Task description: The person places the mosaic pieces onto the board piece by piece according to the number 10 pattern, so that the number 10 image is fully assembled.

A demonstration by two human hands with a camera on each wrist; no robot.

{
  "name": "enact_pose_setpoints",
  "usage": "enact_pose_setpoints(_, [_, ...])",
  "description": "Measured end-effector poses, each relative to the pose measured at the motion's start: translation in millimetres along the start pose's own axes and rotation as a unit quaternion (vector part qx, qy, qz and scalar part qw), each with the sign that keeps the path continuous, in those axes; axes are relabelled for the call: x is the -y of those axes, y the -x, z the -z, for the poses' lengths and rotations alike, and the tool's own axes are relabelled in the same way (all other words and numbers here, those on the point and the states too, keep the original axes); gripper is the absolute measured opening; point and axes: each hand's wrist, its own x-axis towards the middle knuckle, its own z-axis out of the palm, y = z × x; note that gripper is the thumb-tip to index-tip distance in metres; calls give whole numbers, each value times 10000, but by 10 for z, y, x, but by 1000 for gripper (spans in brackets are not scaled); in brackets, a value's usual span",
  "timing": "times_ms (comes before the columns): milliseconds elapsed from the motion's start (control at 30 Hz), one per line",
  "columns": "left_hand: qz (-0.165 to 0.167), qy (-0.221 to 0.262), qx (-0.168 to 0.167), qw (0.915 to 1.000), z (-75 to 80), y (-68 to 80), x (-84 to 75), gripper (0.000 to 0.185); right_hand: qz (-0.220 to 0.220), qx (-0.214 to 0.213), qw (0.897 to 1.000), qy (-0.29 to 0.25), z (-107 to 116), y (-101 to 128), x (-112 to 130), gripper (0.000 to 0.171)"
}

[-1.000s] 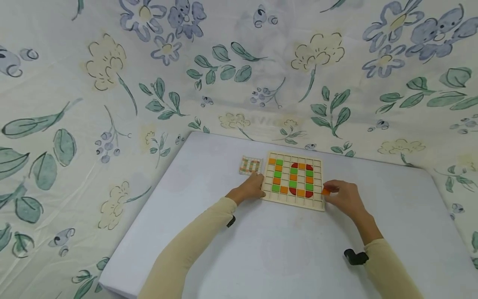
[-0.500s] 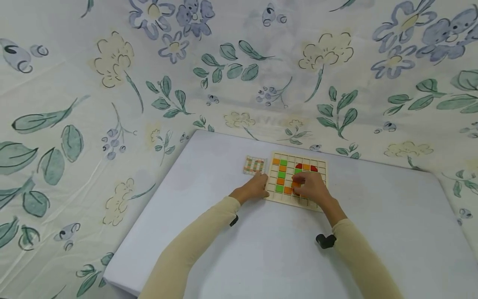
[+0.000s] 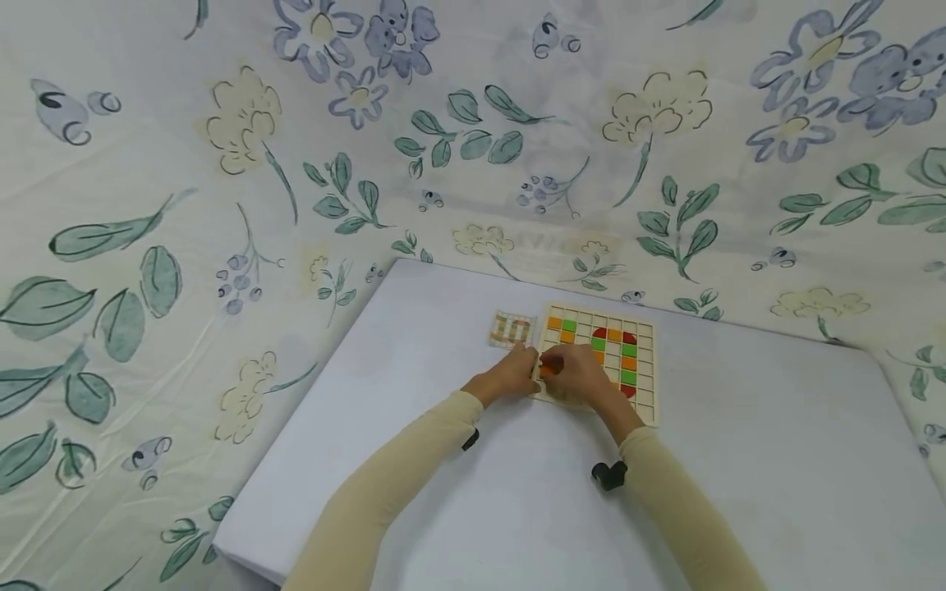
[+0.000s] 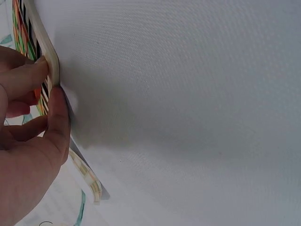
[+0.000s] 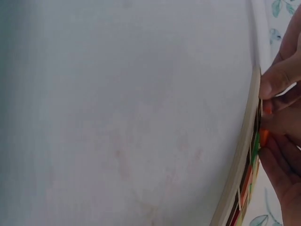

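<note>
A pale wooden grid board point(image 3: 647, 402) lies on the table, its squares filled partly with orange, green and red tiles. At its left edge my left hand point(image 3: 512, 373) grips the rim, thumb on top in the left wrist view. Over the left columns, my right hand point(image 3: 582, 375) pinches an orange tile point(image 3: 548, 371) close beside the left fingers. The right wrist view shows the orange tile point(image 5: 265, 136) between thumb and finger, low at the board. Whether it touches the board I cannot tell. The right hand hides several tiles in the head view.
A small checked pattern card point(image 3: 512, 328) lies beyond the left hand, beside the board. The white table point(image 3: 473, 501) reaches toward me and to both sides. A floral cloth point(image 3: 473, 189) hangs behind the table and at its left.
My right hand has carried the orange tile from the board's right edge leftward across it, to beside the left hand. The left hand stays gripping the board's left edge. The head view has shifted slightly.
</note>
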Motion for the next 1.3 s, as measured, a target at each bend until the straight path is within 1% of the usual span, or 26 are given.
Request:
enact_pose_setpoints(133, [49,46,-16,10000,-3,0,-23,49,11,21,10000,-3,-26,-8,19,35])
enact_pose_setpoints(300, [49,-10,-27,10000,6,0,-41,47,187,-46,9996,227,-21,-43,23,31])
enact_pose_setpoints(400, [58,-40,-26,10000,3,-12,-43,48,226,-2,9993,302,-7,-57,17,29])
enact_pose_setpoints(667, [91,56,-6,9999,-6,-44,-34,49,255,163,9990,322,31,-78,24,25])
enact_pose_setpoints(800, [102,65,13,9999,0,-43,-40,47,256,226,9990,274,41,-90,18,24])
enact_pose_setpoints(867, [141,66,22,9999,5,-34,-44,45,325,226,9989,251,46,-94,14,24])
enact_pose_setpoints(967, [203,53,52,9998,11,-22,-55,46,410,204,9985,291,42,-94,11,22])
enact_pose_setpoints(1067, [231,60,50,9997,6,-21,-57,49,382,201,9981,436,33,-82,23,18])
enact_pose_setpoints(1233, [110,56,-8,9999,3,-32,-50,38,342,221,9972,625,24,-65,51,12])
enact_pose_setpoints(1300, [59,29,-22,10000,1,-36,-48,33,319,283,9973,596,31,-57,55,12])
